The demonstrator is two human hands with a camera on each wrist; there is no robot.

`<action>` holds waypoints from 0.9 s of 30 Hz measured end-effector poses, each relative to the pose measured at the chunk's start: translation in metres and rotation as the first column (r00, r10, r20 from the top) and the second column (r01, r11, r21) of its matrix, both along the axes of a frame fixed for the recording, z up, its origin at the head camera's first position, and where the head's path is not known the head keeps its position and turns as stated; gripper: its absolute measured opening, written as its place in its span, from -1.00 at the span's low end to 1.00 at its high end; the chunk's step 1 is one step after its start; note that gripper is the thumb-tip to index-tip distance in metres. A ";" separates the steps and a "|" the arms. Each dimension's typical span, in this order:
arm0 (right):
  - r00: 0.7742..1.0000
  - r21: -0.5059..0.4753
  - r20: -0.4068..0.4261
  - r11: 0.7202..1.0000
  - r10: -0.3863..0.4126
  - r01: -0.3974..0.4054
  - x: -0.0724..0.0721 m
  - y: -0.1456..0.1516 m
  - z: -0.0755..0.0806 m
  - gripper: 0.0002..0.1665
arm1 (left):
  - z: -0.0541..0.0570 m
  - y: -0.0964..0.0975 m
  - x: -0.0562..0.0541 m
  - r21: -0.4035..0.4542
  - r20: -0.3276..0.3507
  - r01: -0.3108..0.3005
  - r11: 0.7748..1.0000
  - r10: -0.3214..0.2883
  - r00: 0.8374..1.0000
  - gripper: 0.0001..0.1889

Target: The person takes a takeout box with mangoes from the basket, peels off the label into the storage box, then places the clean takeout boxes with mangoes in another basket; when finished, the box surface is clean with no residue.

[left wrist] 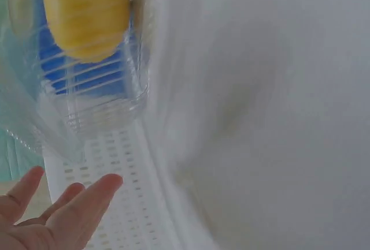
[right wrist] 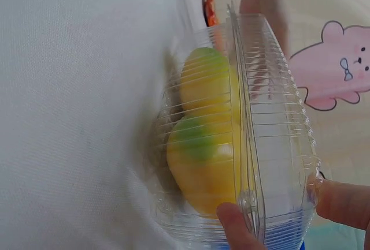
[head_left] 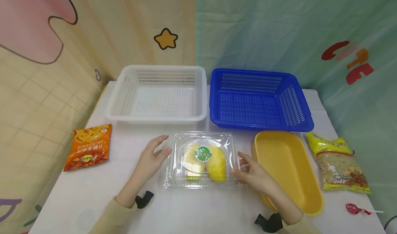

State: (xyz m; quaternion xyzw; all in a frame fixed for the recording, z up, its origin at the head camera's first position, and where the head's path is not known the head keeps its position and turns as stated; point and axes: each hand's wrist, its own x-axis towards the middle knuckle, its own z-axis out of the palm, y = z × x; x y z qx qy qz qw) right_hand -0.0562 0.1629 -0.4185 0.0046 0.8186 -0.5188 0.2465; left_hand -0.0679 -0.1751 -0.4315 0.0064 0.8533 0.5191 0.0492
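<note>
A clear plastic clamshell box [head_left: 203, 184] with a round green label lies on the table, its lid down. Inside it are two yellow, mango-like fruits [right wrist: 202, 152] with green patches. To the left of the box, my left hand [head_left: 152, 158] has its fingers loosely spread, and in the left wrist view a gap shows between fingertips and plastic. My right hand [head_left: 255, 175] is at the box's right side. In the right wrist view, its thumb [right wrist: 236, 227] meets the rim and a finger [right wrist: 335, 201] touches the lid's edge, spread apart.
Behind the box stand a white basket [head_left: 156, 118] and a blue basket [head_left: 263, 125]. A yellow tub [head_left: 288, 165] is on the right, beside a patterned food bag [head_left: 339, 165] and a red lollipop [head_left: 353, 208]. An orange snack packet [head_left: 88, 148] lies far left.
</note>
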 end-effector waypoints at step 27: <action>0.889 0.331 -0.377 0.934 0.258 -0.131 -0.014 -0.004 0.041 -0.30 | -0.008 0.015 0.010 0.005 0.192 -0.116 0.993 0.113 0.975 -0.42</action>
